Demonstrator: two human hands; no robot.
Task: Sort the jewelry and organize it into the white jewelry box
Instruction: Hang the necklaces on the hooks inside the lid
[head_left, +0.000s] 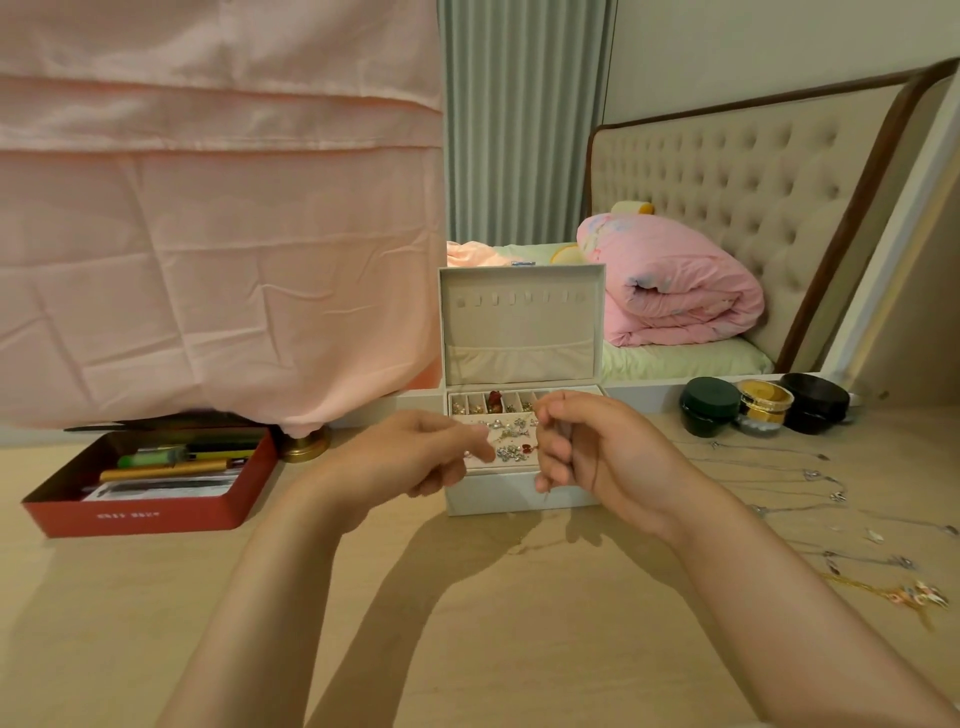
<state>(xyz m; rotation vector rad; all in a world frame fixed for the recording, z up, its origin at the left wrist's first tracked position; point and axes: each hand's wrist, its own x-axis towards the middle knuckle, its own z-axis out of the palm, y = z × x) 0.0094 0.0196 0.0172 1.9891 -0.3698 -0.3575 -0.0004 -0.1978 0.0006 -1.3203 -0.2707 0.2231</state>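
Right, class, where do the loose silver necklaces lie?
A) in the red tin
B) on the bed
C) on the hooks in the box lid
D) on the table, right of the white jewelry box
D: the silver necklaces lie spread on the table to the right of the white jewelry box.

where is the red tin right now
In the head view, the red tin sits on the table at left, beside the brass base, left of the white jewelry box.
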